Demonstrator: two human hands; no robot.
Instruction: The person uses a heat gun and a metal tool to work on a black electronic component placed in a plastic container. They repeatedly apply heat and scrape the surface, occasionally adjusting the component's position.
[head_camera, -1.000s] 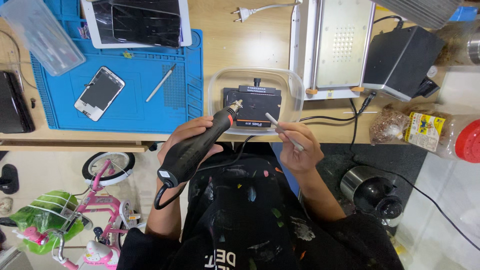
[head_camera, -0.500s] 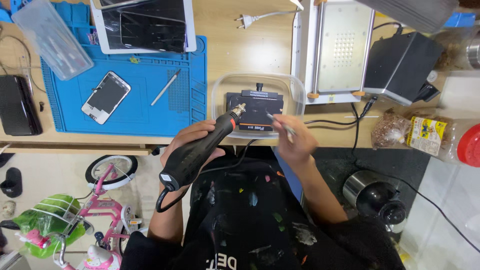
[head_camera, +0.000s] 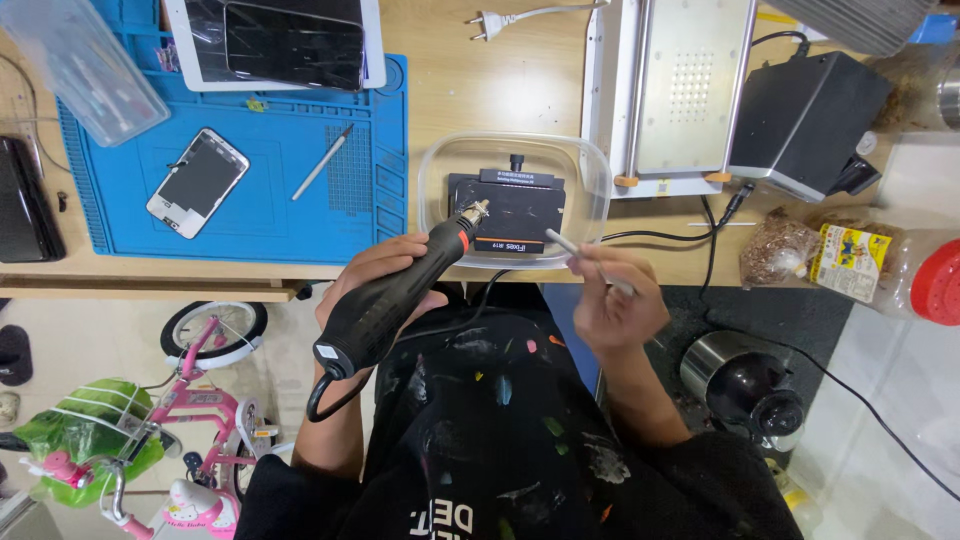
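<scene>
My left hand (head_camera: 375, 275) grips a black corded rotary tool (head_camera: 400, 290) with an orange ring near its metal tip, which points up toward a clear plastic tray (head_camera: 435, 165). Inside the tray lies a black block-shaped fixture (head_camera: 512, 205). My right hand (head_camera: 615, 305) pinches a thin silver metal tool (head_camera: 585, 262) that slants up-left toward the tray's front edge. Both hands hover just in front of the wooden bench edge, over my paint-speckled black apron.
A blue work mat (head_camera: 260, 200) carries a white phone (head_camera: 197, 182), a thin metal stylus (head_camera: 322, 162) and a tablet (head_camera: 280, 40). A metal hot-plate machine (head_camera: 685, 90), a black box (head_camera: 805, 120) and jars stand right. A pink child's bicycle (head_camera: 200, 400) stands below left.
Both hands stayed in front of the tray; the right hand with the thin tool drifted slightly down and right, and the view shifted a little.
</scene>
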